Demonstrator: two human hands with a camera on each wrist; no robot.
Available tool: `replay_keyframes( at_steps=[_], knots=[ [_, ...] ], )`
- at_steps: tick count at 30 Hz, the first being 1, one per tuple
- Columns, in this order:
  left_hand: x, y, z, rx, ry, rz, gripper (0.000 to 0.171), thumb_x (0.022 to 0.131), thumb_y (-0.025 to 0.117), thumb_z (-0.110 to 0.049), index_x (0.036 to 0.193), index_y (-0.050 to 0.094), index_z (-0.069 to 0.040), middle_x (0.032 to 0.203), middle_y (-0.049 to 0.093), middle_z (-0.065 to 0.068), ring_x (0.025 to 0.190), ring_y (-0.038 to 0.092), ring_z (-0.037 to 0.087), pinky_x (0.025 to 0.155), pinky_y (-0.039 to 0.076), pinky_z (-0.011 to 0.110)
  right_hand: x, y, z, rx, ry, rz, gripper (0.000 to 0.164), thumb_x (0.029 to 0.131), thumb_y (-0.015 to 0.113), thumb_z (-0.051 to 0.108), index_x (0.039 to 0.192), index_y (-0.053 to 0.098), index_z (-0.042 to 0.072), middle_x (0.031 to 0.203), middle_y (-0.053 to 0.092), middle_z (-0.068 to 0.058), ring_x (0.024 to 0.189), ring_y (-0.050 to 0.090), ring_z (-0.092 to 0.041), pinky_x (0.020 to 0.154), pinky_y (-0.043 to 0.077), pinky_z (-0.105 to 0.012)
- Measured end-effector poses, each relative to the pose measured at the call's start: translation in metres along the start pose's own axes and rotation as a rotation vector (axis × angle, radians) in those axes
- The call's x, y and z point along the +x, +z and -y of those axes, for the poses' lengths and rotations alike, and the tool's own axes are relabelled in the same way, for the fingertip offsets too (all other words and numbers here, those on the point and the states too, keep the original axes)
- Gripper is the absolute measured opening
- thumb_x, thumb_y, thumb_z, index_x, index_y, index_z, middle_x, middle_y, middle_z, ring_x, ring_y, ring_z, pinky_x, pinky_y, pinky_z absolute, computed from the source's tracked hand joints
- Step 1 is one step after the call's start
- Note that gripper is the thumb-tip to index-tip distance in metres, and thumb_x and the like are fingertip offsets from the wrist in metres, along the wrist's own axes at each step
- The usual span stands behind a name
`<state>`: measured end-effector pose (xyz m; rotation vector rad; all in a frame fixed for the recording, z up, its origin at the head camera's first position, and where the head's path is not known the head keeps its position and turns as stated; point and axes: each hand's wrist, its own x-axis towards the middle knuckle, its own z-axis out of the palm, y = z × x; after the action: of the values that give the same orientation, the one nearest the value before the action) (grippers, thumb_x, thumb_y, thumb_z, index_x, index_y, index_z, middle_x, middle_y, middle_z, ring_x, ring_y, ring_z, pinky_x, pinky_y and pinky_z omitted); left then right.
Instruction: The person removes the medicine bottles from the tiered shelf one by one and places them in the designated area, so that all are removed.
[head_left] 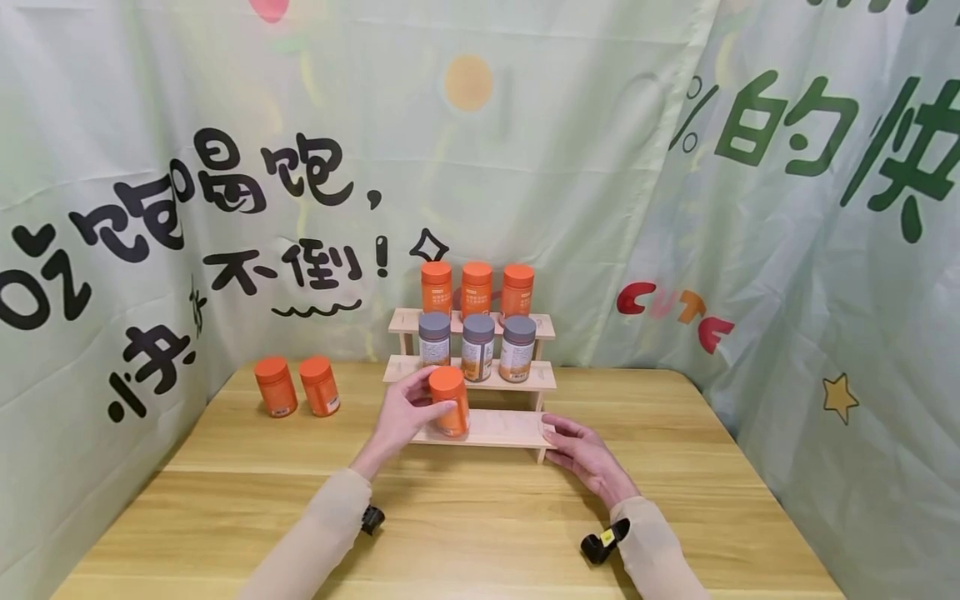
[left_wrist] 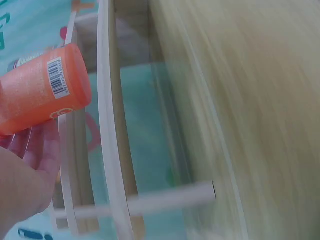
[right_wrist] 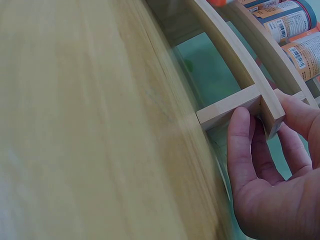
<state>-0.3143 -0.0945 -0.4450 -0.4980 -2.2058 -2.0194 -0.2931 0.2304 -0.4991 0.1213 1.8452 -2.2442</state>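
My left hand (head_left: pixel 401 421) grips an orange supplement bottle (head_left: pixel 450 408) upright at the left end of the lowest step of a three-step wooden display rack (head_left: pixel 502 427). In the left wrist view, the bottle (left_wrist: pixel 30 95) shows its barcode and base beside the step edge. My right hand (head_left: pixel 588 458) holds the right end of that lowest step. Its thumb and fingers wrap the board's end beside the leg in the right wrist view, where the hand (right_wrist: pixel 280 165) is close up.
Grey-lidded bottles (head_left: pixel 477 350) line the middle step; orange bottles (head_left: pixel 477 287) line the top one. Two more orange bottles (head_left: pixel 275 387) stand at the table's back left. A printed curtain (head_left: pixel 540 167) hangs behind the wooden table (head_left: pixel 465 533).
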Motion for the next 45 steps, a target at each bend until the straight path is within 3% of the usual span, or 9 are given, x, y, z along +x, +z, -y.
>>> replay_keyframes(
  at_steps=[10,20,27,35,45],
  knots=[
    [-0.005,-0.053,-0.007,0.041,0.048,-0.213,0.06,0.08,0.083,-0.022,0.134,0.059,-0.017,0.126,0.066,0.011,0.102,0.066,0.012,0.086,0.054,0.022,0.0,-0.001,0.002,-0.015,-0.004,0.004,0.054,0.093,0.067,0.01,0.142,0.047,0.001,0.121,0.06,-0.003,0.09,0.067,-0.012,0.078,0.057,-0.025],
    [-0.009,-0.082,-0.008,0.005,0.065,-0.394,0.06,0.079,0.084,-0.016,0.134,0.06,-0.015,0.114,0.069,-0.004,0.101,0.064,0.007,0.086,0.053,0.016,-0.001,-0.001,-0.001,-0.003,0.01,0.007,0.055,0.092,0.067,0.01,0.143,0.047,0.001,0.118,0.062,-0.003,0.089,0.068,-0.013,0.077,0.057,-0.025],
    [-0.008,-0.09,-0.002,-0.001,0.095,-0.411,0.057,0.079,0.083,-0.013,0.132,0.061,-0.014,0.109,0.069,-0.007,0.099,0.063,0.009,0.084,0.053,0.016,-0.001,-0.001,-0.002,0.002,0.003,-0.013,0.053,0.092,0.067,0.008,0.141,0.049,0.001,0.118,0.062,-0.004,0.088,0.068,-0.013,0.075,0.057,-0.024],
    [-0.01,-0.092,0.001,-0.003,0.016,-0.449,0.058,0.08,0.081,-0.007,0.134,0.06,-0.013,0.106,0.067,-0.011,0.096,0.063,0.005,0.081,0.052,0.014,-0.002,0.0,-0.002,-0.003,0.009,-0.008,0.054,0.092,0.068,0.01,0.141,0.049,0.001,0.122,0.061,-0.006,0.09,0.068,-0.014,0.078,0.057,-0.026],
    [-0.007,-0.094,0.01,-0.006,0.031,-0.467,0.06,0.079,0.083,-0.012,0.134,0.06,-0.014,0.107,0.067,-0.011,0.097,0.063,0.007,0.08,0.052,0.013,0.0,0.001,0.001,-0.013,0.01,-0.001,0.055,0.093,0.067,0.01,0.143,0.047,0.001,0.12,0.062,-0.006,0.09,0.069,-0.014,0.078,0.057,-0.025]
  ],
)
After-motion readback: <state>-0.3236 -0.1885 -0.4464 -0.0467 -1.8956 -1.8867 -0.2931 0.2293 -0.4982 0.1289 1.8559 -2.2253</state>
